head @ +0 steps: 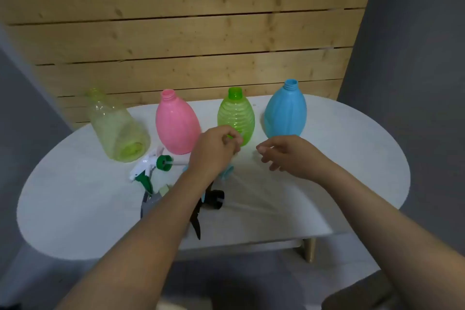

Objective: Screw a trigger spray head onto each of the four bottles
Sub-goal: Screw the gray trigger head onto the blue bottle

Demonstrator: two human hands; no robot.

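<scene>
Four uncapped bottles stand in a row at the back of the white table [352,158]: a pale yellow-green clear bottle [115,128], a pink bottle [176,126], a ribbed green bottle [236,116] and a blue bottle [285,111]. Trigger spray heads lie in front of them: a white-and-green head [151,166], a black head [214,200], a grey head [151,205] partly under my left forearm, and a light blue head [226,173] mostly hidden below my left hand. My left hand [214,151] hovers before the green bottle's base with fingers curled closed; I see nothing in it. My right hand [284,156] is loosely open, below the blue bottle.
A wooden slat wall [188,20] rises right behind the bottles. The table is oval, with its rounded front edge near me and a wooden leg [310,249] under the right side. Thin pale dip tubes from the heads lie faintly across the table's middle.
</scene>
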